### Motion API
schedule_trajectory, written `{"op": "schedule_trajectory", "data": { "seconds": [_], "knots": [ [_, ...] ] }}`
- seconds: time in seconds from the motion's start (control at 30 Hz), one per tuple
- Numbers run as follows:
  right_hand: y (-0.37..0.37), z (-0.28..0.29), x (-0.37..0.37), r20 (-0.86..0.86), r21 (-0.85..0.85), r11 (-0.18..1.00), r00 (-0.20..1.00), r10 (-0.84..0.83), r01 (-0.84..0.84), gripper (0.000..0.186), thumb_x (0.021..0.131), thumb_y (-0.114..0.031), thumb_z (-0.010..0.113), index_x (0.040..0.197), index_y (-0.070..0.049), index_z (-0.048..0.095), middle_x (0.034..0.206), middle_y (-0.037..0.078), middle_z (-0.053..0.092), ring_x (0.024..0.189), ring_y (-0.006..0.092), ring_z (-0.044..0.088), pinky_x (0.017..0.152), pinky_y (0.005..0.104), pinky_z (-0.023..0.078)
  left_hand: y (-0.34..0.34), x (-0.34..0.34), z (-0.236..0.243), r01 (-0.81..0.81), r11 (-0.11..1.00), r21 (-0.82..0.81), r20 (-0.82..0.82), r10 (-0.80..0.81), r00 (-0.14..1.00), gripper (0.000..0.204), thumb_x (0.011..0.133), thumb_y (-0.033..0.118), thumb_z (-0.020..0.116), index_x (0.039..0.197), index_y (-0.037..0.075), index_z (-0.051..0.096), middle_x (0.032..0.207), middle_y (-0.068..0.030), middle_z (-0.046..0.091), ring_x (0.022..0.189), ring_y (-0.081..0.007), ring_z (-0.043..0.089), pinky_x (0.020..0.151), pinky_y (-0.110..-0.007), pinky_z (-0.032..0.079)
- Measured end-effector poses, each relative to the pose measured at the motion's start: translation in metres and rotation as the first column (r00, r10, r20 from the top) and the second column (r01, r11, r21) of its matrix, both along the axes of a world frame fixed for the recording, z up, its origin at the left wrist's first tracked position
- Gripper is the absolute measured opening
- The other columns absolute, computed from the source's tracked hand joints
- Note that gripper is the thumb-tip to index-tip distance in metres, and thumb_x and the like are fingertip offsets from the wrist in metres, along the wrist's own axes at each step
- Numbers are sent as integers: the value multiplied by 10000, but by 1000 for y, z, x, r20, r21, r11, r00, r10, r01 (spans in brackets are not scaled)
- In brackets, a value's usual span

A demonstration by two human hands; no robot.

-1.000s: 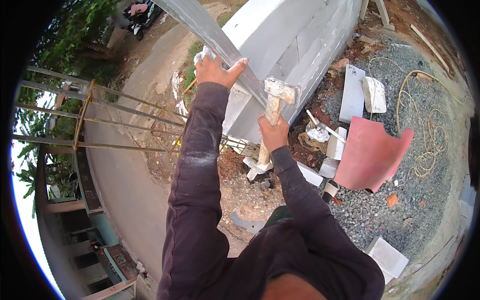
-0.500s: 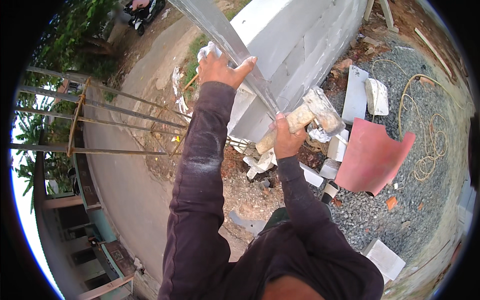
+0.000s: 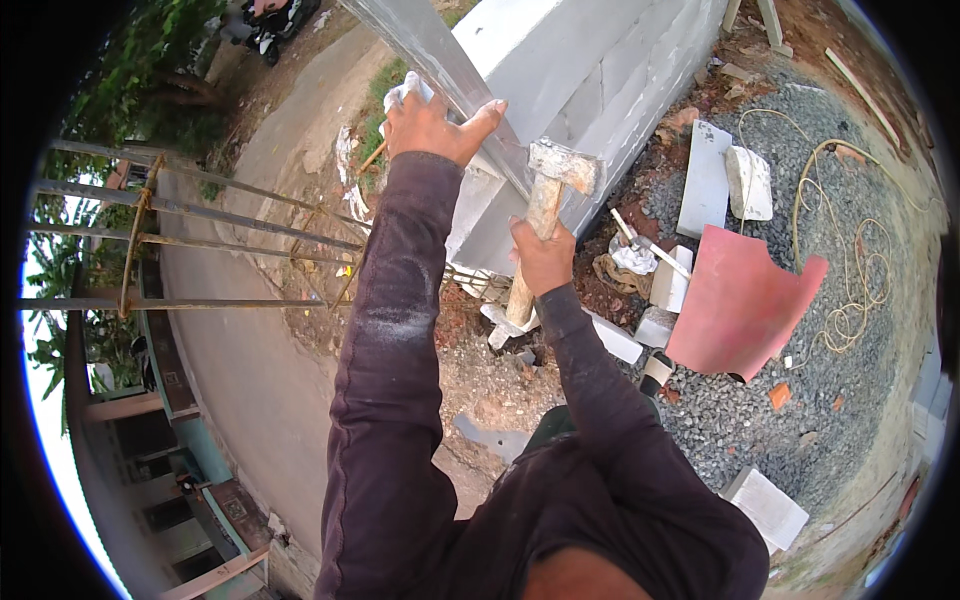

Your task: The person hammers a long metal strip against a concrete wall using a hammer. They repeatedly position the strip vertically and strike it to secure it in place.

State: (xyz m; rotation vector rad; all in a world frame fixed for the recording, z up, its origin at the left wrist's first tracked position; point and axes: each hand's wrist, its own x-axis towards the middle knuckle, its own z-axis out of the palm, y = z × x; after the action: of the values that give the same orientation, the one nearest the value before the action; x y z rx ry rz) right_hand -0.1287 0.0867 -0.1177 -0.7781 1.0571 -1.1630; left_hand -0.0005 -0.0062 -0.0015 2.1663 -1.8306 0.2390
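Note:
My left hand (image 3: 432, 125) grips the edge of a long grey metal bar (image 3: 425, 45). The thumb reaches across the bar's face, and the fingertips look whitened at its left side. The bar slants down over the end of a pale block wall (image 3: 610, 85). In my right hand (image 3: 543, 255) is a hatchet (image 3: 566, 168), held by its wooden handle. Its head, crusted with whitish mortar, is raised beside the lower part of the bar, with the flared edge to the right. I cannot tell whether the head touches the bar.
Rusty rebar (image 3: 240, 215) juts across the left, beside a paved lane (image 3: 215, 330). To the right lie gravel (image 3: 770, 440), a curved red sheet (image 3: 740, 305), loose white blocks (image 3: 705, 180), a coiled hose (image 3: 860, 275) and a second handled tool (image 3: 650, 243). A motorbike stands far left.
My right hand has moved up and left with the hatchet. The hatchet head has swung from lower right to upright beside the bar. My left hand stays on the bar.

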Motion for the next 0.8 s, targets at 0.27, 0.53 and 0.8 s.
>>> {"op": "schedule_trajectory", "data": {
  "seconds": [0.27,0.53,0.8],
  "knots": [
    [2,-2,8,153,17,998,987,-55,53,115,791,-99,639,800,-3,575,714,13,579,590,83,543,511,255,488,4,-3,-5,17,990,-137,80,-6,997,631,669,575,639,946,8,661,1103,-264,521,1090,-410,430,936,-467,345],
    [6,-7,5,148,-67,961,955,-257,269,166,835,-142,586,844,23,581,675,47,588,557,107,540,528,261,477,5,-6,-3,20,989,-145,38,-15,999,650,668,594,629,950,8,660,1084,-260,528,1078,-404,438,932,-467,349],
    [6,-9,18,163,-131,941,943,-290,312,125,816,-112,617,810,11,596,694,31,590,570,89,534,534,258,473,5,-7,-2,23,989,-144,29,-19,999,655,668,603,622,963,20,659,1091,-265,525,1101,-406,422,930,-475,352]
  ]
}}
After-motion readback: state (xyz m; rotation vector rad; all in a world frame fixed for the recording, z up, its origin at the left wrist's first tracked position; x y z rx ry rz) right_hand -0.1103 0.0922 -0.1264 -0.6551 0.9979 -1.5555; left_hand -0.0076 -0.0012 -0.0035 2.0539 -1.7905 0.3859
